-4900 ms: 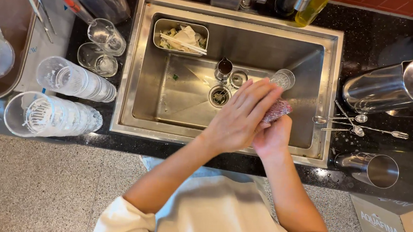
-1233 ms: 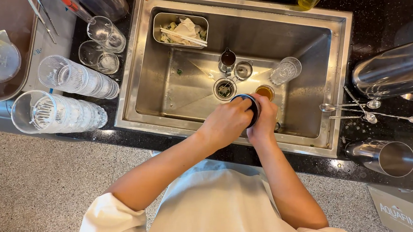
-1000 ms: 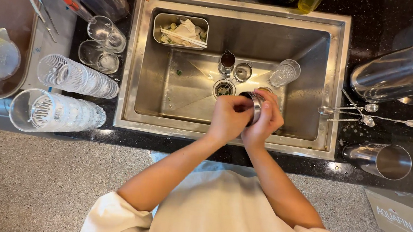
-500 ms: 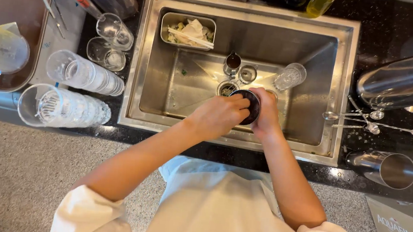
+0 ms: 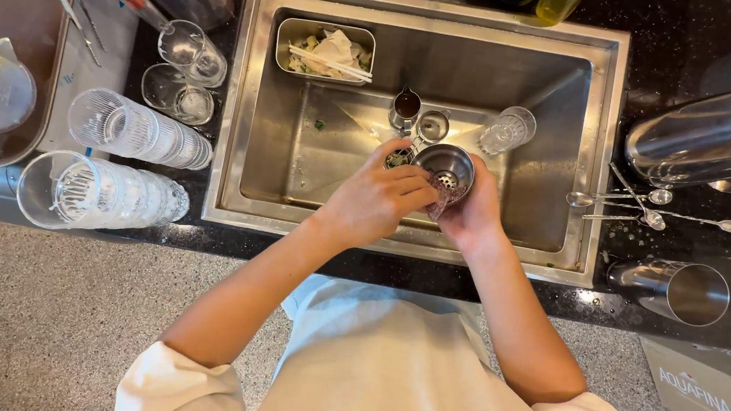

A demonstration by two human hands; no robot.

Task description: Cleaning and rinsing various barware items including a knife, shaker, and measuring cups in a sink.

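Observation:
Over the steel sink my right hand holds a round metal strainer cap with a perforated bottom, its open side turned up toward me. My left hand reaches across and its fingers press a small reddish cloth or sponge against the cap's edge. Below them in the basin stand a small metal jigger, a little metal cup and a clear glass.
A metal tray with scraps and straws sits in the sink's back left. Stacked clear glasses lie left of the sink. Right of it are metal shaker tins, bar spoons, another tin and a cardboard box.
My hands have gone from rubbing something low at the sink's right to holding the strainer cap nearer the middle. In the last half second the cap tilted open side up.

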